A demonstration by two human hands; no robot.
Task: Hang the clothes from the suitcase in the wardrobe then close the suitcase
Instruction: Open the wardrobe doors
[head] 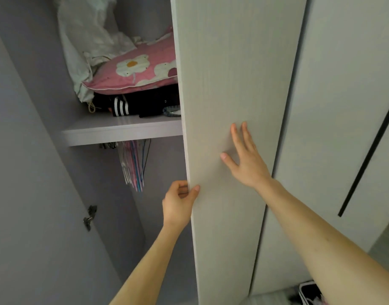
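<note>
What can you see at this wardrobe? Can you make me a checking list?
Surface: shelf, loaded with things.
Job's things: bare hangers hang under the shelf; wardrobe door partly open; suitcase not in view.
Clutter: pink flowered pillow on black striped clothing, white cloth bundle behind.
Grippers: left hand grips the door's edge; right hand lies flat on its front.
Cables: nothing seen.
Surroundings: closed doors to the right; hinge on the left panel.
</note>
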